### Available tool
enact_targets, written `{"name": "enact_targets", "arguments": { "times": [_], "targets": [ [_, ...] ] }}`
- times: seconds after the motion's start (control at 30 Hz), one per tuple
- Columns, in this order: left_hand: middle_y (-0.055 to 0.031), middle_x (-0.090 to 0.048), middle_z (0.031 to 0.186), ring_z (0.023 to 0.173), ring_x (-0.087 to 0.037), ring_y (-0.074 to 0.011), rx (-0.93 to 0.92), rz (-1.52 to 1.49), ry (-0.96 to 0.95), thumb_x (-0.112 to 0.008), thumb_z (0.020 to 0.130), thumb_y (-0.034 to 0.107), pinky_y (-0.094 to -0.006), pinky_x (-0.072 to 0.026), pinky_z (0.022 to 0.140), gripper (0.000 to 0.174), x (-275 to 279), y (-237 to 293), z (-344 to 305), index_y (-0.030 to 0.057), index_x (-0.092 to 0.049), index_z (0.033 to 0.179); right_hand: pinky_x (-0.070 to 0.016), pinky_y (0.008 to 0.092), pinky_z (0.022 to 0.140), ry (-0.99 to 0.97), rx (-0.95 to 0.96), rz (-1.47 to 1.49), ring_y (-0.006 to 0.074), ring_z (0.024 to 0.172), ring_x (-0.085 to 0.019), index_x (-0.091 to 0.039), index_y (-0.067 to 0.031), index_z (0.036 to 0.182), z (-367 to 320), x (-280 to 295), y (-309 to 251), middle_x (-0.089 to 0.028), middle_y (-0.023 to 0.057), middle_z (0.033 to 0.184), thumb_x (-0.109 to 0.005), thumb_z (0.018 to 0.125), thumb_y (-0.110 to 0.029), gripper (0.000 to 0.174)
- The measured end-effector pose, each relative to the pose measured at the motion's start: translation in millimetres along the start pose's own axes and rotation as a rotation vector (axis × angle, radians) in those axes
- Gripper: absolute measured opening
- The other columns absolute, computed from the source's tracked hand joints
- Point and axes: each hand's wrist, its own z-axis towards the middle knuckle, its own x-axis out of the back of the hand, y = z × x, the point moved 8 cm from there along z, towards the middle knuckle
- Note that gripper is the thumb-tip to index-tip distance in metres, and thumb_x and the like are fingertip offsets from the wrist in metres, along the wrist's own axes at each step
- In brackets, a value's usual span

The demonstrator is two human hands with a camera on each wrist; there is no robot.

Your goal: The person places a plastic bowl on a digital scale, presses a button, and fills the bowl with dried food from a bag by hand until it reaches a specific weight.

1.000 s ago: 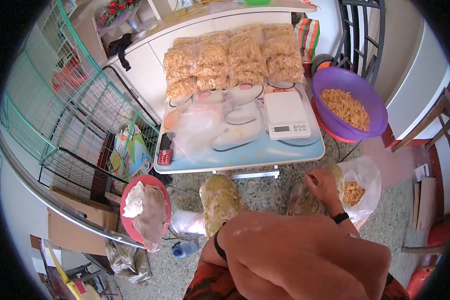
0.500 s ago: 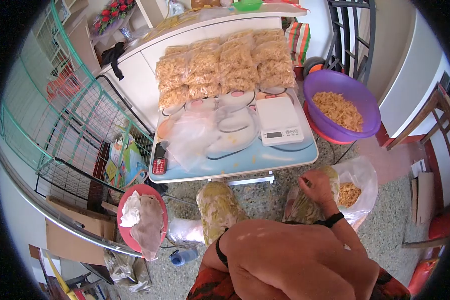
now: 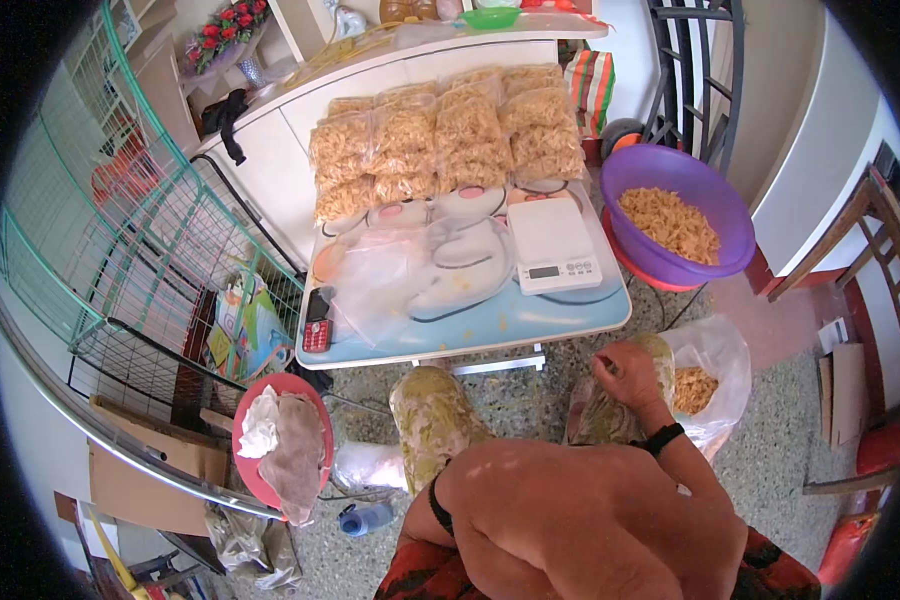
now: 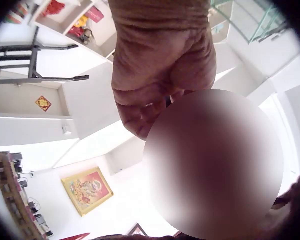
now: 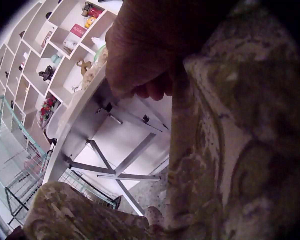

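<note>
My right hand (image 3: 632, 378) rests on my right knee, its fingers loosely curled and holding nothing. In the right wrist view, this hand (image 5: 145, 55) lies beside the patterned trouser cloth (image 5: 225, 145). My left hand (image 4: 162, 70) is raised near a blurred area in the left wrist view, which hides part of its fingers; it is out of sight in the head view. Ahead stands a low table (image 3: 470, 325) bearing a white digital scale (image 3: 555, 245), a stack of clear plastic bags (image 3: 380, 280), a red phone (image 3: 317, 333) and rows of filled bags (image 3: 405, 150).
A purple basin (image 3: 735, 215) of dried, pale-brown flakes stands right of the table. Below it sits an open plastic sack (image 3: 720, 355) with similar pieces. On the left are a wire cage (image 3: 160, 250), a red stool (image 3: 250, 480) with cloths and a blue bottle (image 3: 365, 518).
The head view has shifted, so the table and basin appear a little lower and further left. My right hand stays on the knee, almost still.
</note>
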Motion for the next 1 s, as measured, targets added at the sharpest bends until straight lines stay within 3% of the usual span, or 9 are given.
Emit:
{"name": "enact_targets", "arguments": {
  "times": [0.1,0.2,0.4,0.47,0.53,0.6,0.67,0.8,1.0],
  "targets": [
    [-0.0149,-0.062,0.08,0.053,-0.05,-0.0157,0.138,-0.017,0.134,-0.065,0.092,0.007,-0.0284,-0.0355,0.042,0.013,-1.9,0.9,0.0,-0.0041,-0.072,0.091,-0.0519,0.0468,0.068,-0.012,-0.009,0.005,0.0375,0.075,-0.065,-0.068,-0.0038,0.082,0.9,0.5,-1.2,-0.068,0.0173,0.08,-0.069,0.081,-0.018,0.015],
    [-0.0138,-0.061,0.078,0.053,-0.05,-0.0154,0.035,-0.006,0.22,-0.065,0.092,0.007,-0.028,-0.0348,0.041,0.014,-2.3,-6.5,-17.6,-0.0048,-0.072,0.093,-0.0517,0.0472,0.068,-0.021,-0.012,0.003,0.038,0.074,-0.065,-0.068,-0.004,0.083,1.0,0.7,-1.6,-0.067,0.0177,0.079,-0.069,0.081,-0.019,0.015],
    [-0.0129,-0.06,0.077,0.054,-0.05,-0.015,0.056,0.055,-0.022,-0.066,0.091,0.007,-0.0313,-0.0393,0.048,0.018,-3.8,3.3,8.1,-0.0064,-0.073,0.102,-0.0518,0.047,0.069,-0.044,-0.013,-0.026,0.0371,0.076,-0.065,-0.069,-0.0044,0.084,0.2,-1.5,1.3,-0.068,0.0173,0.082,-0.068,0.082,-0.021,0.017],
    [-0.0128,-0.06,0.079,0.054,-0.051,-0.0159,0.138,0.098,-0.042,-0.066,0.091,0.007,-0.0334,-0.0412,0.051,0.018,-3.4,4.7,6.1,-0.0044,-0.073,0.103,-0.051,0.0459,0.068,-0.039,-0.014,-0.038,0.0369,0.075,-0.064,-0.068,-0.0035,0.082,-0.7,-1.0,0.5,-0.067,0.017,0.08,-0.069,0.081,-0.019,0.015],
    [-0.0121,-0.061,0.082,0.058,-0.053,-0.0175,0.384,0.183,-0.025,-0.065,0.092,0.009,-0.0347,-0.0434,0.058,0.015,-0.8,16.0,1.1,-0.0008,-0.072,0.101,-0.0495,0.0441,0.064,-0.002,-0.007,-0.033,0.0371,0.072,-0.063,-0.066,-0.0017,0.077,0.9,3.8,-6.8,-0.065,0.0168,0.076,-0.07,0.08,-0.015,0.014],
    [-0.0109,-0.063,0.086,0.069,-0.06,-0.0194,0.52,0.323,-0.094,-0.06,0.095,0.015,-0.0338,-0.0481,0.074,0.014,10.6,20.2,-12.0,0.0026,-0.067,0.092,-0.0514,0.0454,0.07,-0.048,-0.061,-0.038,0.0368,0.077,-0.065,-0.068,-0.0039,0.083,-1.3,0.6,-0.4,-0.068,0.0167,0.082,-0.069,0.081,-0.019,0.015],
    [-0.0103,-0.065,0.088,0.075,-0.064,-0.0206,0.59,0.469,-0.109,-0.059,0.095,0.018,-0.0326,-0.0503,0.079,0.017,30.9,22.0,-23.4,0.0035,-0.063,0.086,-0.0525,0.0458,0.073,-0.075,-0.088,-0.025,0.0367,0.08,-0.066,-0.069,-0.0051,0.086,-2.9,-4.3,6.3,-0.069,0.0165,0.085,-0.068,0.082,-0.021,0.016],
    [-0.0104,-0.064,0.081,0.07,-0.061,-0.021,0.72,0.711,0.051,-0.069,0.089,0.018,-0.0316,-0.0473,0.063,0.019,86.7,26.4,-26.7,0.0011,-0.062,0.082,-0.0532,0.0449,0.073,-0.104,-0.168,-0.012,0.0367,0.081,-0.066,-0.069,-0.0053,0.088,-2.3,0.3,3.5,-0.069,0.0158,0.086,-0.068,0.083,-0.019,0.015],
    [-0.0006,-0.06,0.076,0.066,-0.051,-0.0114,1.186,1.415,0.228,-0.067,0.093,0.022,-0.0293,-0.045,0.062,0.021,192.5,69.4,-119.5,0.0023,-0.061,0.089,-0.0518,0.0441,0.069,-0.04,-0.082,-0.031,0.0365,0.078,-0.066,-0.068,-0.0045,0.086,-2.8,0.8,3.0,-0.068,0.0165,0.084,-0.068,0.083,-0.017,0.013]
  ]
}}
